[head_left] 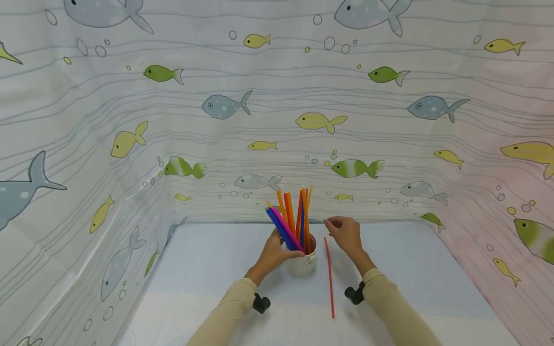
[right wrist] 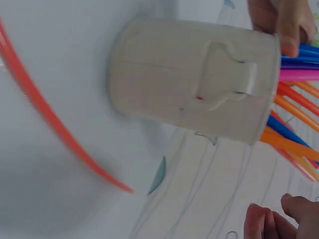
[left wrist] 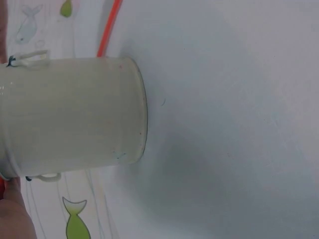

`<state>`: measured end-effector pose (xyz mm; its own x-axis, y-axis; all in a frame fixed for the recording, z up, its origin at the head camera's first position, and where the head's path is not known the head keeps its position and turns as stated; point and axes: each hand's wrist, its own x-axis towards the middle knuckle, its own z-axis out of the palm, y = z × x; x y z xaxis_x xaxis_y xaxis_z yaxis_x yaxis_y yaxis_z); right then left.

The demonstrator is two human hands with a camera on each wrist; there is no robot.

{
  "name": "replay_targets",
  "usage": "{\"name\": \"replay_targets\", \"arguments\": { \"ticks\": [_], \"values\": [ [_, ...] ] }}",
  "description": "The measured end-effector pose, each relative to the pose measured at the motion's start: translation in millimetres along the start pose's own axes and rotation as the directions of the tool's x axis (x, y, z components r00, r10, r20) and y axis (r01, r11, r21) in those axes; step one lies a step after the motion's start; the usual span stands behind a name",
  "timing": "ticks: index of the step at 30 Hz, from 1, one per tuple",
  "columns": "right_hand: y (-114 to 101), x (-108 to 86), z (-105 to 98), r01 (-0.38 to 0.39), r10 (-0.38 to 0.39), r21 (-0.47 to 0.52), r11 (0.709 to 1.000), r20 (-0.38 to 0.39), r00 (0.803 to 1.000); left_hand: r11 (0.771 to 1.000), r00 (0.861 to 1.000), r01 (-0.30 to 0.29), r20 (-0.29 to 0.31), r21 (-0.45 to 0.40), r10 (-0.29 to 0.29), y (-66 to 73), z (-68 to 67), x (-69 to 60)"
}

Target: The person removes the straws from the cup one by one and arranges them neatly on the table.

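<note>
With my left hand (head_left: 271,253) gripping blue and pink straws (head_left: 287,228) at the cup (head_left: 301,267), my loosely curled, seemingly empty right hand (head_left: 347,235) is nearer the red straw (head_left: 331,278), which lies near-to-far on the bench (head_left: 207,278), right of the cup.

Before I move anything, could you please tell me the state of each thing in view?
Cream pail: upright on the table
Blue, pink and orange straws: leaning in the pail
Red straw: lying outside the pail, slightly bent
Left hand: holding the pail's rim
Right hand: fingers bent, nothing visibly held
</note>
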<state>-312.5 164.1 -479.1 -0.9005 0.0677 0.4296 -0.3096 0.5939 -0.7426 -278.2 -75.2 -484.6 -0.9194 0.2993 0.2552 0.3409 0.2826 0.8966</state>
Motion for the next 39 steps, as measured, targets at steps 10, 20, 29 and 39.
{"name": "replay_targets", "arguments": {
  "ticks": [10, 20, 29, 39],
  "values": [
    [-32, 23.2, 15, 0.066, -0.065, 0.074, 0.995, -0.018, 0.998, 0.999, 0.999, 0.02, -0.024, -0.03, -0.021, -35.6, 8.0, 11.5],
    [-27, 18.9, 37, -0.052, 0.044, 0.217, 0.975, 0.041, 0.998, 1.0, 1.0, 0.014, -0.026, -0.021, -0.015, -39.4, 9.4, 10.9],
    [-34, 19.9, 44, -0.071, 0.065, 0.194, 0.978, 0.039, 0.997, 0.999, 0.999, -0.015, -0.031, -0.04, 0.014, -37.5, 8.1, 11.8],
    [-38, 16.6, 49, -0.096, 0.093, 0.163, 0.982, 0.025, 0.995, 0.999, 1.0, -0.005, -0.029, -0.04, 0.003, -38.6, 8.6, 10.1]
  ]
}}
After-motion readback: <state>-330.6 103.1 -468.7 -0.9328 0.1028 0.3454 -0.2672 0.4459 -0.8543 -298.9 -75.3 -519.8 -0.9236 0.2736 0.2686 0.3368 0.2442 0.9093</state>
